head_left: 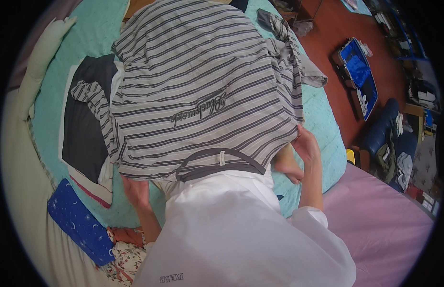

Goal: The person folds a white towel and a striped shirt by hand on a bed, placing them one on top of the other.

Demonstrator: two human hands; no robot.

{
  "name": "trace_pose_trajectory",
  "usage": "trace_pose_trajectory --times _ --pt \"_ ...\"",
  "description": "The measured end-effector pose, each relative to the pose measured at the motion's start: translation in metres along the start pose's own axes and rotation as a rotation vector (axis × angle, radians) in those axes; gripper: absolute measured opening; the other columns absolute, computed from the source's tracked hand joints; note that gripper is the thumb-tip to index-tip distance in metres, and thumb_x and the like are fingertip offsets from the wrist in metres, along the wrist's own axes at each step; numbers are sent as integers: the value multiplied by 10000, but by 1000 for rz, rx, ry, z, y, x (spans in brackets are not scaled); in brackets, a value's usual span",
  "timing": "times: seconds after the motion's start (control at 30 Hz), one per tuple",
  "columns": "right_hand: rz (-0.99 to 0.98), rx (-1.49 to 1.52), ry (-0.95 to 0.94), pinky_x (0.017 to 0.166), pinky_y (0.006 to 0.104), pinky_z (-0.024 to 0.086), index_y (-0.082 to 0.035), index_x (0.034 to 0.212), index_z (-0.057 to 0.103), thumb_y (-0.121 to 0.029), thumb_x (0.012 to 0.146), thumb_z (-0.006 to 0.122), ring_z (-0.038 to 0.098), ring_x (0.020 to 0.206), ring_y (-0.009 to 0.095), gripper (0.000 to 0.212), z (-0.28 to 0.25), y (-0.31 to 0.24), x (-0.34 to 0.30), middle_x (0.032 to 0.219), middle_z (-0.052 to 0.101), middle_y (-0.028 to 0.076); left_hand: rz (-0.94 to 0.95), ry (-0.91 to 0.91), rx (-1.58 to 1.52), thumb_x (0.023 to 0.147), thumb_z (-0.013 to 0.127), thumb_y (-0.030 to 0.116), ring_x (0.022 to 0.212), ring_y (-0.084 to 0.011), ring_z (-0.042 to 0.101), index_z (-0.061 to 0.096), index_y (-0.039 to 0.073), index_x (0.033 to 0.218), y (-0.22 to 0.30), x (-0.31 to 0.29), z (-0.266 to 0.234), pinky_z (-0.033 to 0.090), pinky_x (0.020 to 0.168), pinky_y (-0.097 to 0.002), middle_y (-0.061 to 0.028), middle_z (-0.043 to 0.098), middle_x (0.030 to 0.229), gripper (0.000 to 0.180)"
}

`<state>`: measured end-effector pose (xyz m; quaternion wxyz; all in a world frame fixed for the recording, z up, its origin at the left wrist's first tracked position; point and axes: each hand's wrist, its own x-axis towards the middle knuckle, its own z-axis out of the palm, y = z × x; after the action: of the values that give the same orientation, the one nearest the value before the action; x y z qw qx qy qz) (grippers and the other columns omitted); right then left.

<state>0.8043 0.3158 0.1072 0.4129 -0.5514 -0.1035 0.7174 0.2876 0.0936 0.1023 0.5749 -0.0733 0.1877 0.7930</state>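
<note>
A grey T-shirt point(193, 81) with dark and white stripes lies spread in front of me, its dark collar point(184, 170) and white neck label nearest my body. Dark script lettering crosses its chest, upside down from here. At the shirt's near left shoulder, my left hand point(136, 191) is closed on the edge, its fingertips partly under the cloth. My right hand point(307, 146) pinches the near right shoulder between thumb and fingers. The left sleeve point(94, 93) falls over a folded dark grey garment point(86, 131). Below the right hand a bare foot point(289, 168) shows.
The shirt is on a turquoise bed cover point(322, 124). Left are a blue moon-patterned cloth item point(81, 222), floral fabric point(129, 256) and a pale long cushion point(38, 71). A pink sheet point(375, 210) lies right. An open blue-lined suitcase point(358, 71) stands on the red-brown floor.
</note>
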Motion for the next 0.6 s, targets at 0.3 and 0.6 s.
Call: trace_pose_trajectory --times 0.3,0.6 --pt "-85 -310 -21 862 365 503 -57 1134 614 -226 988 537 643 973 168 236 19 -37 -22 1054 681 52 62 160 299 1010 443 201 1317 -258 442 440 7 1378 12 3 9 302 1125 -435 -123 503 1402 416" --pt "-380 -51 -625 900 332 506 8 1103 595 -205 1003 489 635 999 213 258 126 -255 57 1086 667 110 225 -73 661 974 533 123 930 -190 617 573 -2 1213 216 118 154 520 850 -334 -85 651 1064 273"
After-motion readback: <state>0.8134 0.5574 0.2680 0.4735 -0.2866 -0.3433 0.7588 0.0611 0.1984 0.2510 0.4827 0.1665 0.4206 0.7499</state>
